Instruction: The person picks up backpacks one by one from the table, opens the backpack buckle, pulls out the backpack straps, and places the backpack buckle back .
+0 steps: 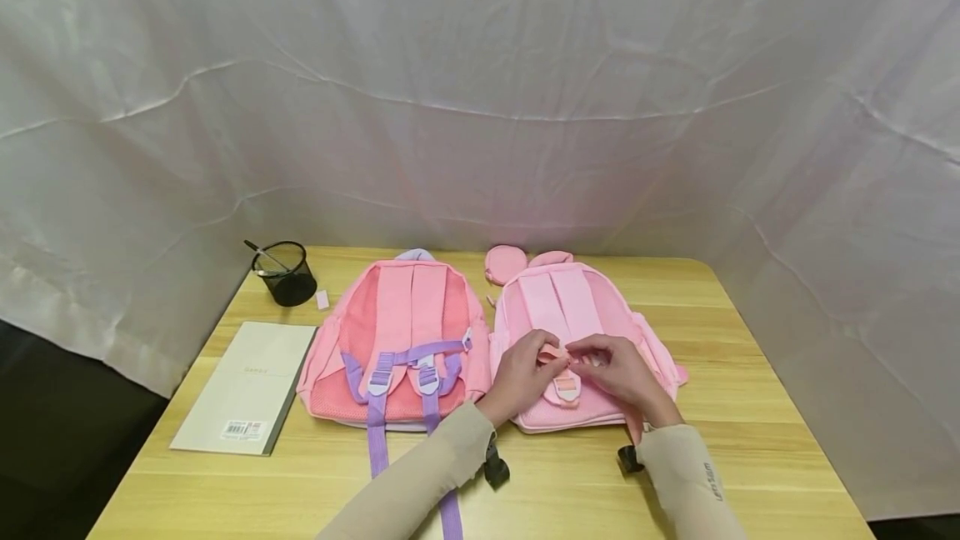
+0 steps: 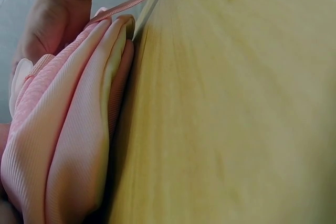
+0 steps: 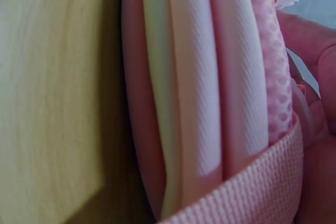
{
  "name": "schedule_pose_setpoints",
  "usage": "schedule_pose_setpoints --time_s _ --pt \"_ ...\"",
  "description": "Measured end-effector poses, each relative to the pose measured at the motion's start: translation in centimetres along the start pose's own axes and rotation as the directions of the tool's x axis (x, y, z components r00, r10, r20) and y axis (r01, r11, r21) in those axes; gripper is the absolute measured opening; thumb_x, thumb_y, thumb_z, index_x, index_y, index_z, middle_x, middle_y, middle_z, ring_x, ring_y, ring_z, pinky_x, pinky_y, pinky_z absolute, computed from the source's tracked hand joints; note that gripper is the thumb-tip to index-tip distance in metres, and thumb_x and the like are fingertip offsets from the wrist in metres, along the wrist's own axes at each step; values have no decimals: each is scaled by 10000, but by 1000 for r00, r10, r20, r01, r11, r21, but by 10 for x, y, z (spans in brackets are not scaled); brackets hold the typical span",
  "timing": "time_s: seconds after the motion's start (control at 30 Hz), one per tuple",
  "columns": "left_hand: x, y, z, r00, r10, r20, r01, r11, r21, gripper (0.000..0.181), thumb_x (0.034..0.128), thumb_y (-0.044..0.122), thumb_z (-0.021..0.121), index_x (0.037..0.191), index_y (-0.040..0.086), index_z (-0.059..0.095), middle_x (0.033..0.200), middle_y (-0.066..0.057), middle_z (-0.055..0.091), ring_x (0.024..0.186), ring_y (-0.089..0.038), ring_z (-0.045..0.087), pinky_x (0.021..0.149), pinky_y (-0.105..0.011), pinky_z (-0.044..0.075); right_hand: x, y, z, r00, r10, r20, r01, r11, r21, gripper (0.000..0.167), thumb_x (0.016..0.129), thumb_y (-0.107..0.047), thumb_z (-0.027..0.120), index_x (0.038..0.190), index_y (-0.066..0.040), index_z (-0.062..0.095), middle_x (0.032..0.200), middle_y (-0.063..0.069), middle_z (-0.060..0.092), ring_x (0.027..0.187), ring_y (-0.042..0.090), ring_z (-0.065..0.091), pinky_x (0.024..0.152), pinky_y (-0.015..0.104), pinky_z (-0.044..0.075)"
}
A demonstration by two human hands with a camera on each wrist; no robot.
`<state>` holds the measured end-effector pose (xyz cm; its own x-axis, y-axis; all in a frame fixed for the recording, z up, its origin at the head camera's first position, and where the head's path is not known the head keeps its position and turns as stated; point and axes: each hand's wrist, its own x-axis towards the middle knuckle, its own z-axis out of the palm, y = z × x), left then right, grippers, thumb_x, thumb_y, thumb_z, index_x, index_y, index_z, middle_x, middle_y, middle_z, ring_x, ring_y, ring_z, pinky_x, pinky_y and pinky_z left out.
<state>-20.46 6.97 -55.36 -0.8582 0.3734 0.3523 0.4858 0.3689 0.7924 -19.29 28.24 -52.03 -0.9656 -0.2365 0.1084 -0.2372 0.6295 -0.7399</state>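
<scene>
A light pink backpack [image 1: 573, 294] lies on the table with its straps and mesh back panel facing up. Over its lower part, my left hand [image 1: 525, 369] pinches a pale pink strap piece [image 1: 553, 352] between thumb and fingers. My right hand [image 1: 618, 369] meets it there, fingertips pinching the same piece; its exact end is hidden by the fingers. Just below, a slider buckle [image 1: 567, 390] sits on the shoulder strap. Pink webbing [image 3: 257, 192] crosses the bag's edge in the right wrist view. The bag's layered side [image 2: 68, 129] fills the left wrist view's left part.
Left of it lies a coral-pink backpack [image 1: 360, 307] with purple straps [image 1: 377, 440] trailing toward the front edge. Farther left are a notebook [image 1: 240, 390], a black mesh pen cup [image 1: 292, 286] and a small eraser-like block [image 1: 322, 299]. A round pink pouch [image 1: 506, 263] lies behind.
</scene>
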Motion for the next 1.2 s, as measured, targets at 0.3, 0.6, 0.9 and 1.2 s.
schedule_pose_setpoints --time_s 0.3,0.6,0.9,1.2 --pt "-1 -2 1 1000 18 -7 -18 1000 12 229 999 290 700 1169 157 624 1152 -5 694 938 -69 726 842 -194 556 0 0 1 1000 -4 -24 5 1000 15 289 881 -271 841 1154 -193 788 1135 -10 774 1067 171 653 942 236 494" --pt "0 -1 0 1000 10 1 -10 1000 9 235 1001 291 696 1176 151 626 1157 -2 692 947 -86 725 856 -214 556 0 4 3 1000 0 -20 -1 1000 -15 287 885 -246 837 1161 -190 785 1146 1 774 1139 218 667 1005 341 502" --pt "0 -1 0 1000 16 -11 -16 1000 16 238 992 311 708 1160 160 635 1145 -1 704 953 -60 710 856 -203 549 -1 3 2 999 13 -39 -12 1000 23 281 891 -270 831 1156 -188 787 1150 -10 773 1078 158 666 942 265 515" --pt "0 -2 0 1000 5 -21 -3 996 88 323 928 376 779 1188 232 651 1055 55 680 908 -47 572 787 -213 458 -3 8 -2 998 -6 -59 14 991 132 263 985 -221 723 1209 -87 752 1171 100 764 1002 57 671 885 196 523"
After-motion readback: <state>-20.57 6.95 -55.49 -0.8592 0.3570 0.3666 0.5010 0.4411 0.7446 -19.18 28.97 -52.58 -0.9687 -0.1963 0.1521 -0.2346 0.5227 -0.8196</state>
